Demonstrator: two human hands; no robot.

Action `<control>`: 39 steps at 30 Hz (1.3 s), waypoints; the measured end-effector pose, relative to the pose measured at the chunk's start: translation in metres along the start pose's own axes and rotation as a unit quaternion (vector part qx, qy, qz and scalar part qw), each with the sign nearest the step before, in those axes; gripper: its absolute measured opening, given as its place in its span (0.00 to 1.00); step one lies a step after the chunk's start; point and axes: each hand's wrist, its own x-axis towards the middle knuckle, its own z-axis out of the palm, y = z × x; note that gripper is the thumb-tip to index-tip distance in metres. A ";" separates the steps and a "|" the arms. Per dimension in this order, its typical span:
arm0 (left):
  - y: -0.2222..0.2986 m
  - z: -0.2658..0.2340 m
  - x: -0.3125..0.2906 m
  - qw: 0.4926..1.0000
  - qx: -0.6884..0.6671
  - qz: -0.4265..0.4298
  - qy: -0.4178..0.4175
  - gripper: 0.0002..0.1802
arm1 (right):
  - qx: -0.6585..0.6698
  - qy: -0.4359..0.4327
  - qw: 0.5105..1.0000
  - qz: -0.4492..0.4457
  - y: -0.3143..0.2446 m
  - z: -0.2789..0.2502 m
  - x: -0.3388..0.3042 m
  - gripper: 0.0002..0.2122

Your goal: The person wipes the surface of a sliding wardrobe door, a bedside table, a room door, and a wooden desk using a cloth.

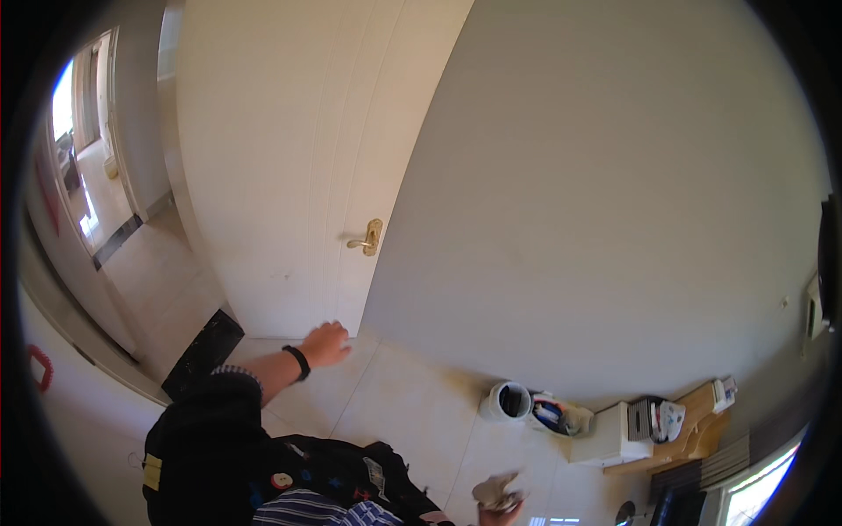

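Observation:
My left hand (326, 344), a black band round its wrist, reaches out in front of the white door's lower part, over the tiled floor. Its fingers are loosely bent and hold nothing that I can see. The white door (272, 175) stands open against the grey wall, and its gold lever handle (372, 238) sits above and to the right of this hand, apart from it. Low at the bottom edge, my right hand (502, 515) grips a crumpled beige-grey cloth (497, 492), slightly blurred. The fingers under the cloth are partly hidden.
Along the wall stand a white bin (506, 401), a bag of mixed items (559, 415), a white cabinet (610, 437) and a wooden shelf unit (693, 430). A black threshold strip (203, 355) crosses the doorway on the left, where a hallway (167, 263) leads away.

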 end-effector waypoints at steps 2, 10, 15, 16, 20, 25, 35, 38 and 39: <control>-0.034 -0.022 0.061 0.998 0.039 -0.039 0.030 0.17 | 0.015 0.044 0.999 -0.028 0.039 -0.013 0.028 0.16; -0.094 -0.029 0.296 0.975 0.090 -0.173 0.104 0.16 | -0.630 -0.109 0.737 -0.218 0.061 0.110 0.321 0.18; -0.090 -0.009 0.377 0.940 0.072 -0.329 -0.054 0.23 | -0.326 -0.246 0.902 0.138 0.070 0.369 0.507 0.26; -0.096 -0.007 0.376 0.936 0.053 -0.341 -0.064 0.24 | -0.286 -0.302 0.881 0.224 0.082 0.426 0.531 0.28; -0.075 -0.012 0.376 0.934 0.074 -0.348 -0.045 0.27 | -0.315 -0.401 0.800 0.316 0.135 0.612 0.546 0.27; -0.076 -0.007 0.352 0.942 0.063 -0.325 -0.056 0.25 | -0.391 -0.566 0.726 0.016 0.226 0.787 0.489 0.19; -0.052 0.021 0.158 0.927 -0.110 -0.316 0.171 0.20 | -0.149 -0.850 0.492 0.112 0.308 0.824 0.359 0.28; -0.002 -0.058 0.126 0.884 -0.091 -0.367 0.274 0.23 | -0.148 -0.886 0.437 0.043 0.308 0.806 0.308 0.27; 0.032 -0.095 0.119 0.850 -0.110 -0.381 0.346 0.25 | -0.157 -0.864 0.448 0.166 0.316 0.793 0.292 0.28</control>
